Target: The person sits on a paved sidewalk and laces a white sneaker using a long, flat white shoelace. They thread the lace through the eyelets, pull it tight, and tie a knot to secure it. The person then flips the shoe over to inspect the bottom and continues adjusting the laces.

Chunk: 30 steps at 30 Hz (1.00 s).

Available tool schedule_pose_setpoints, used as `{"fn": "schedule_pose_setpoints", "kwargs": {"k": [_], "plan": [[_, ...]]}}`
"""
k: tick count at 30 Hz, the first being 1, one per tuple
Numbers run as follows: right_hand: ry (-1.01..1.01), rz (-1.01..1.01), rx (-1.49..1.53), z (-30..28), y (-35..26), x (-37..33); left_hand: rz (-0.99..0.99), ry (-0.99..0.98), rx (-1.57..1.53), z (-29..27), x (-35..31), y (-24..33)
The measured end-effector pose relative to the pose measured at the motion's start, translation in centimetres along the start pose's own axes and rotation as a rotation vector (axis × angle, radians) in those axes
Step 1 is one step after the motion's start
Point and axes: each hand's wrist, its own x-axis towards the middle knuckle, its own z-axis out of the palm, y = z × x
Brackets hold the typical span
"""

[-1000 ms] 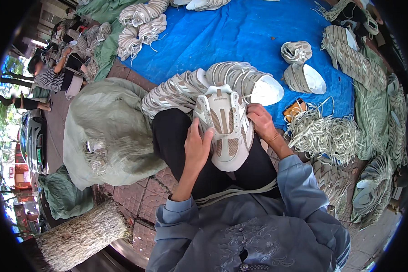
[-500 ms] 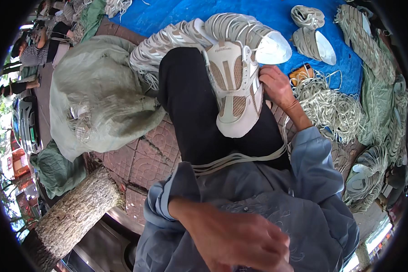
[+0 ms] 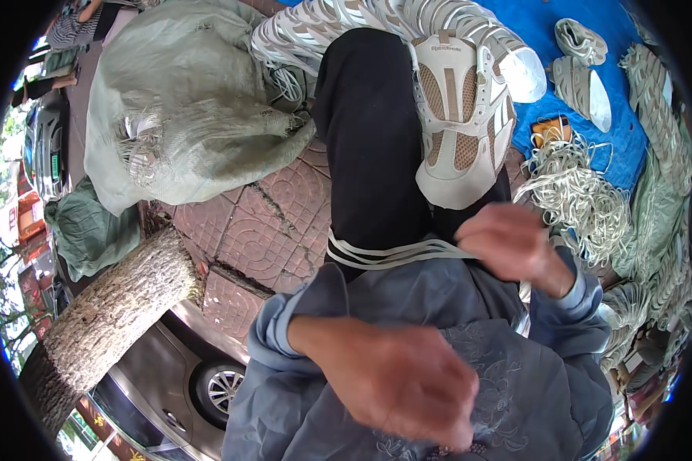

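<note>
A beige and white sneaker [image 3: 460, 123] with tan mesh panels rests on my black-trousered thighs, toe toward me. No lace shows across its tongue. Several pale shoelaces [image 3: 384, 256] stretch across my lap. My right hand [image 3: 506, 240] is at their right end, just below the shoe's toe; its fingers look curled, but motion blurs them, and whether it grips a lace I cannot tell. Lower down, my left hand [image 3: 396, 380] hovers in front of my grey embroidered shirt [image 3: 477, 346]. It is blurred too, with fingers bent inward and whatever they may hold hidden.
Nested sneakers [image 3: 323, 34] line up beyond my knees. Right of them, on a blue tarp [image 3: 630, 146], are loose shoes [image 3: 580, 84], a tangled lace pile [image 3: 584, 188] and an orange-brown object [image 3: 552, 131]. Left are a large pale sack [image 3: 200, 115], a tree trunk [image 3: 115, 323] and a parked car [image 3: 169, 384].
My right hand has left the shoe's side and come down toward me to the laces on my lap. My left hand stays near my shirt. The whole view has shifted.
</note>
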Motion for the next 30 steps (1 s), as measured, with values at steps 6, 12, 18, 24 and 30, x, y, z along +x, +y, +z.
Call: {"fn": "schedule_pose_setpoints", "kwargs": {"k": [6, 12, 18, 24, 30], "plan": [[-0.633, 0.423, -0.302, 7.7, 0.6, -1.8, -0.465, 0.764, 0.319, -4.0, -4.5, 2.3], [-0.428, 0.349, -0.189, 7.4, 1.2, -1.7, -0.768, 0.606, 0.883, -3.7, -6.9, -0.4], [-0.232, 0.312, 0.065, 3.0, -1.2, -0.2, -0.843, 0.283, 0.867, -3.1, -6.3, -2.9], [0.110, 0.594, 0.617, -7.4, -1.0, -1.1, -1.227, 0.213, 0.223, -3.7, -3.9, 0.0], [0.405, 0.956, 0.153, -16.3, 1.8, -9.2, -1.282, 0.364, 0.237, -8.1, -2.3, 1.5]]}}
